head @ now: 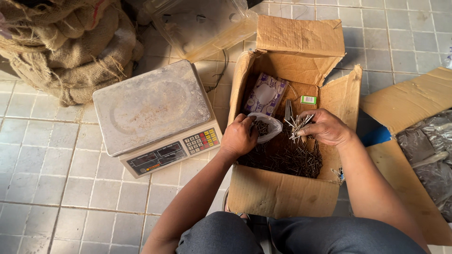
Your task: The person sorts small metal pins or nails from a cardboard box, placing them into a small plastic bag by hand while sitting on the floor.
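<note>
Currently, right hand (325,128) is pinching a nail bunch (297,126) just beside the clear bag (266,126), whose mouth the left hand (239,137) is gripping; keep bag approx. under nails, w/ mouth wide.

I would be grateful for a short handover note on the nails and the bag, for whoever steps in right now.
Left hand: holds the small clear plastic bag open inside the cardboard box; some nails already show in the bag.
Right hand: grips a bunch of nails just beside the bag's mouth, not yet dropped in.
Loose nails lie heaped on the box floor, with a purple packet at the back.
The scale on the floor to the left has a bare pan.
Done: bag partly filled. Left: the handful in hand probably goes in; nothing is on the scale yet.
</note>
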